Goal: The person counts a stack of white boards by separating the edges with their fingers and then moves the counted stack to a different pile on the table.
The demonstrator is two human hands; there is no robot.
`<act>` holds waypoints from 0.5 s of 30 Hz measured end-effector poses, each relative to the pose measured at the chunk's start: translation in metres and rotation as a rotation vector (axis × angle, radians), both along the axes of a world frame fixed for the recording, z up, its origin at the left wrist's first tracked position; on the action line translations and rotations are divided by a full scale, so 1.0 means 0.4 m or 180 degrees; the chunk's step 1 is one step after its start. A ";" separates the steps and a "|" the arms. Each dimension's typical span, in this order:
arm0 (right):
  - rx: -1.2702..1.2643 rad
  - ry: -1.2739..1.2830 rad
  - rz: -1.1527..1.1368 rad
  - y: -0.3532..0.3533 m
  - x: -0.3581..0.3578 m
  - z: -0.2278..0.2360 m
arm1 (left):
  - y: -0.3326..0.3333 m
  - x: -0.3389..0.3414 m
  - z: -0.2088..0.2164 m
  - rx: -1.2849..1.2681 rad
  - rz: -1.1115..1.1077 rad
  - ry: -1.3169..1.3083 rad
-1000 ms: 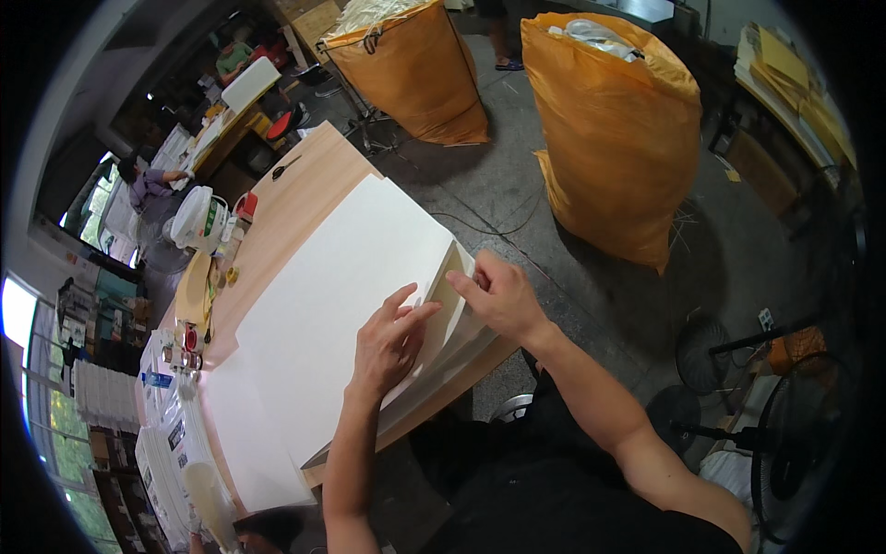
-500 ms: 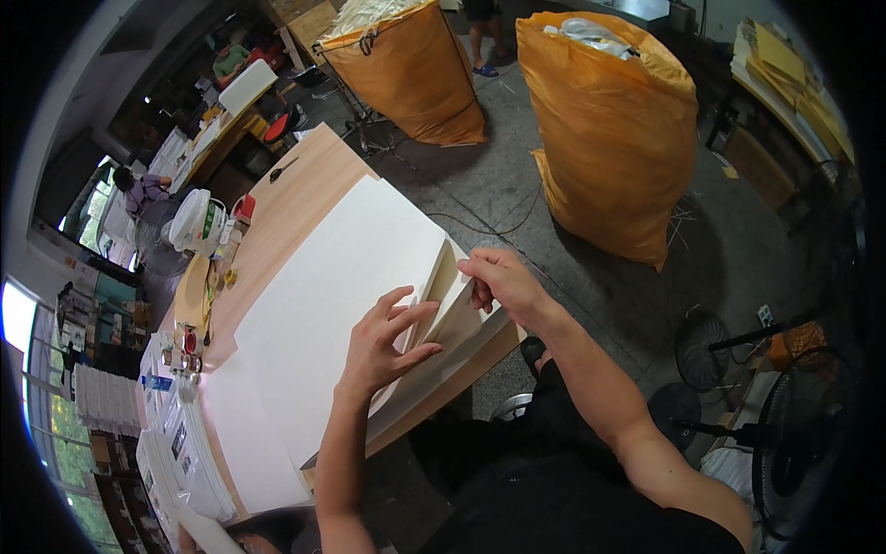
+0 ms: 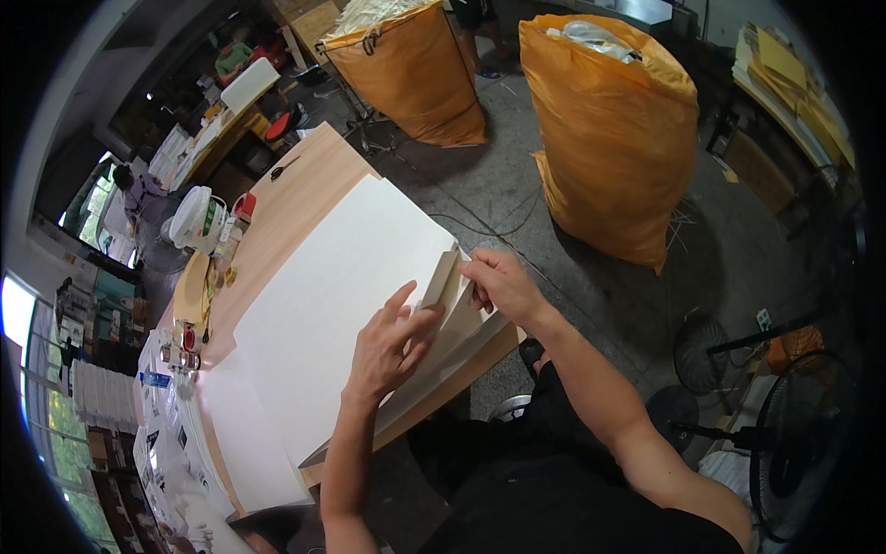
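A large white sheet (image 3: pixel 341 277), stiff like paper or card, lies across the wooden table. Along its near right side a narrow edge strip (image 3: pixel 437 282) stands folded up. My left hand (image 3: pixel 388 346) rests at this strip, its index finger raised and its other fingers against the fold; the fingers are apart. At the far right corner, my right hand (image 3: pixel 501 284) is closed in a pinch on a pale flap (image 3: pixel 459 300) of the sheet. The fingertips partly hide the flap's end.
The wooden table (image 3: pixel 300 189) bears scissors (image 3: pixel 283 169), a white bucket (image 3: pixel 197 220) and tape rolls (image 3: pixel 189 340) along its left side. Two big orange sacks (image 3: pixel 609 138) stand on the floor beyond. Fans (image 3: pixel 798 443) stand at the right. Other people are in the background.
The edge strip has risen into an upright fold. My left hand's fingers have drawn closer together against it. My right hand stays nearly in place at the corner.
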State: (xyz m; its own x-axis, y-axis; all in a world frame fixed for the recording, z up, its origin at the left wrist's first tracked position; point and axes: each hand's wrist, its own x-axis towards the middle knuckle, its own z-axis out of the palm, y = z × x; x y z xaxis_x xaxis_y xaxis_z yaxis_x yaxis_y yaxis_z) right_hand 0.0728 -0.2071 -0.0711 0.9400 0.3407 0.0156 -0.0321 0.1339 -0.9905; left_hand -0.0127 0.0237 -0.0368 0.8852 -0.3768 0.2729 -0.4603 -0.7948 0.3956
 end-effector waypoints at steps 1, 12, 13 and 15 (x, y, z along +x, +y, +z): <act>0.0336 0.0332 0.0222 -0.008 0.008 0.004 | -0.006 -0.002 0.006 -0.0041 0.0018 -0.0094; 0.0415 0.0137 0.0357 -0.025 0.003 -0.005 | -0.014 0.002 0.025 -0.0541 0.0081 0.0183; 0.0388 0.0038 0.0317 -0.024 0.001 -0.009 | -0.014 0.003 0.026 -0.0541 0.0045 0.0175; 0.0351 -0.0041 0.0218 -0.020 -0.006 -0.014 | -0.011 0.003 0.027 -0.0537 -0.0021 0.0159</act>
